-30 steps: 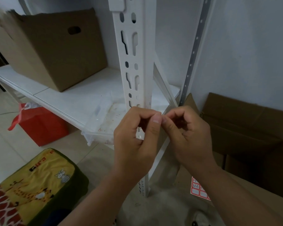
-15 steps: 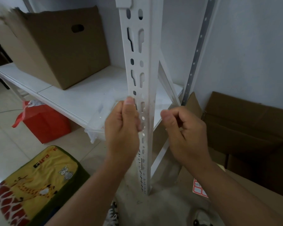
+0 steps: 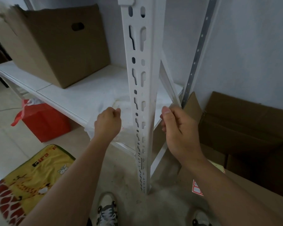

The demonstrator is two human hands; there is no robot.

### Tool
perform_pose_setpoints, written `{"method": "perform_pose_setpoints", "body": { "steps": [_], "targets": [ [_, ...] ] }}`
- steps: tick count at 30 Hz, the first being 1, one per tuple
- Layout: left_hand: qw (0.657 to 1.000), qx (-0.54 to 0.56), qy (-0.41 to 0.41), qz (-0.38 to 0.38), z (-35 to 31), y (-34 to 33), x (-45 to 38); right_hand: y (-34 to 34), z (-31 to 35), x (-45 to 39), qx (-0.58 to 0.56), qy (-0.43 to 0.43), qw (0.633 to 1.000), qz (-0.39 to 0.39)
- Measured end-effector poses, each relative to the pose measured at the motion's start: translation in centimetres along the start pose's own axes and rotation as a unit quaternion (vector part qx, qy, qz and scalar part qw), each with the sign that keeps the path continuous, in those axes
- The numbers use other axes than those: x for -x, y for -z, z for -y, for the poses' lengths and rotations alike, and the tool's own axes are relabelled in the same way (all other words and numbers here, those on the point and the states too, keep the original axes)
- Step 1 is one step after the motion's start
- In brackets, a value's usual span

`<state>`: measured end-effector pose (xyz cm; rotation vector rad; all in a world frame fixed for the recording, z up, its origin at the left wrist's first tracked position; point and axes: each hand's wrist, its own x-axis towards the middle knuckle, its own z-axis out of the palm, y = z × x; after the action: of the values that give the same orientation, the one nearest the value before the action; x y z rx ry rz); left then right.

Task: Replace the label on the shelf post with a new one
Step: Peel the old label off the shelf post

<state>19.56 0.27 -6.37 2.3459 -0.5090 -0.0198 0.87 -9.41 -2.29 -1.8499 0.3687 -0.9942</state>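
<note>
Standing upright between the two hands: white slotted shelf post (image 3: 141, 98), no label to be made out on its visible faces.

Left hand (image 3: 107, 123): fingers curled inward, thumb and forefinger tips together left of the post, apart from it; whether a small label is pinched there cannot be told.

Right hand (image 3: 178, 128): fingers curled, thumb raised, just right of the post's edge; whether they hold anything cannot be told.

Beyond the left fingers: white shelf board (image 3: 82, 97), bearing a clear plastic bag (image 3: 121, 111) directly under and behind those fingers.

Far beyond and left of the left fingers: brown cardboard box (image 3: 55, 46) with a hand-hole, standing on the shelf board.

Below and left of the left fingers: red bag (image 3: 44, 121) on the floor under the shelf.

Nearer than the left fingers, lower left: yellow cushion (image 3: 31, 176) with a giraffe print.

Right of the right fingers: open cardboard cartons (image 3: 245, 124) against the wall.

Below the right wrist: sheet of red-bordered labels (image 3: 196, 188), partly hidden by the forearm, lying on cardboard.

Behind the right fingers: diagonal white brace (image 3: 168, 84) and grey rear post (image 3: 198, 51).

Bottom edge, below both hands: two sneakers (image 3: 107, 211).
</note>
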Motion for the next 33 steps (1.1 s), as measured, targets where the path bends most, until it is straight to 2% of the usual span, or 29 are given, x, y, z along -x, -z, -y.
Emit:
{"method": "perform_pose_setpoints", "body": {
  "steps": [6, 8, 10, 14, 18, 25, 28, 30, 33],
  "targets": [
    [0.99, -0.138, 0.018, 0.037, -0.7, -0.2, 0.3, -0.2, -0.1, 0.1, 0.031, 0.001, 0.999, 0.012],
    [0.99, -0.13, 0.03, 0.042, -0.8, -0.4, 0.5, -0.3, -0.1, 0.1, 0.035, 0.006, 0.999, 0.014],
    [0.994, -0.093, 0.035, 0.048, -1.0, -0.4, 0.8, -0.4, 0.0, 0.0, 0.037, 0.02, 0.999, 0.008],
    [0.999, -0.004, 0.025, -0.038, -2.1, 0.4, 1.2, -0.6, 0.3, 0.0, 0.096, 0.119, 0.988, -0.012],
    [0.984, 0.156, -0.017, -0.087, -3.7, 1.0, 2.2, -0.7, 0.1, 0.2, 0.162, 0.208, 0.964, -0.034],
    [0.934, 0.344, -0.055, -0.082, -6.7, 1.5, 5.1, -0.3, -0.3, 0.3, 0.239, 0.26, 0.935, -0.039],
    [0.917, 0.388, -0.083, -0.039, -7.3, 1.2, 6.6, -0.1, -0.3, 0.3, 0.257, 0.277, 0.925, -0.034],
    [0.905, 0.418, -0.084, 0.005, -7.5, 0.9, 7.3, -0.1, -0.1, 0.3, 0.223, 0.255, 0.941, -0.023],
    [0.895, 0.437, -0.086, 0.027, -7.9, 0.7, 7.8, -0.3, 0.8, 0.3, 0.082, 0.091, 0.992, -0.006]
  ]
}}
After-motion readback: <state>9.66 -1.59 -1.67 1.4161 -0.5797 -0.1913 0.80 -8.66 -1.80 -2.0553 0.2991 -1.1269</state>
